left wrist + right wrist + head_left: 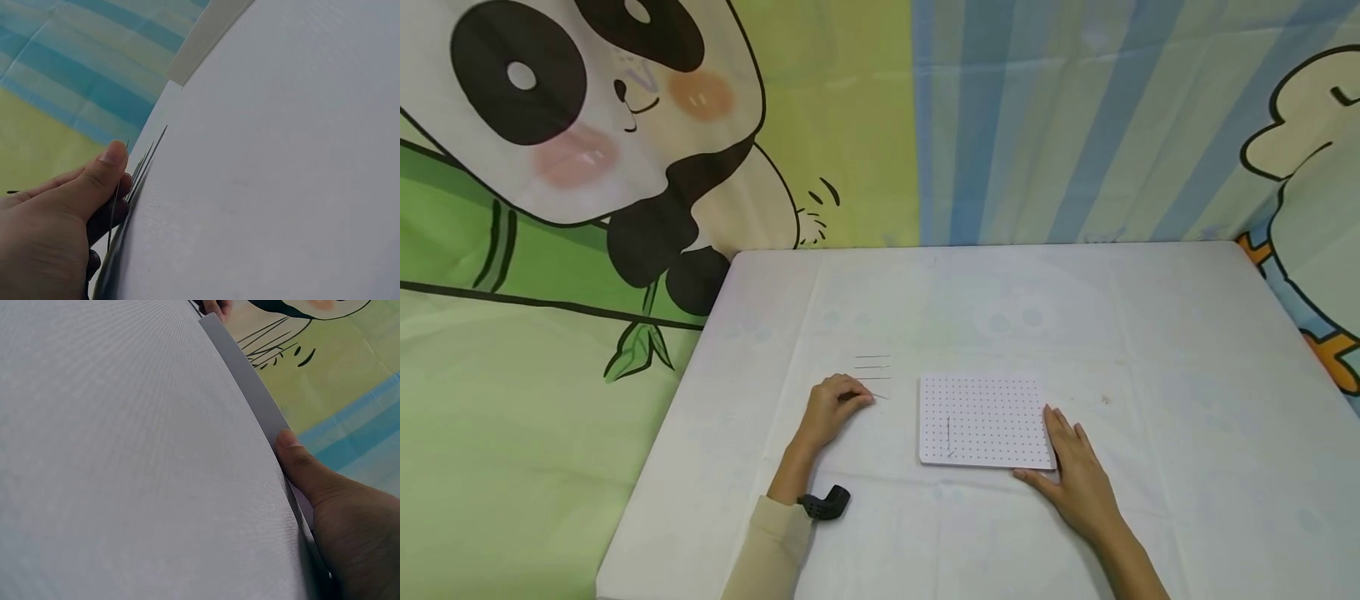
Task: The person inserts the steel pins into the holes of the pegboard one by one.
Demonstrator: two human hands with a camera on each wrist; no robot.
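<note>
In the left wrist view, a thin dark needle (pixel 112 217) is pinched between the thumb and fingers of my left hand (pixel 833 407), low over the white table. Just beyond the fingertips, three more needles (pixel 872 357) lie in a row, side by side. A white board with rows of small holes (pixel 1000 425) lies to the right. One needle (pixel 948 433) shows at the board's left part, as a dark line pointing away from me. My right hand (pixel 1078 479) touches the board's near right corner, thumb along the front edge and straighter fingers along the right edge.
The white tabletop (pixel 1210 358) extends around the board on all sides. Behind it hangs a cloth (pixel 842 100) printed with a panda and stripes. A black band with a small device (pixel 826 503) is on the left wrist.
</note>
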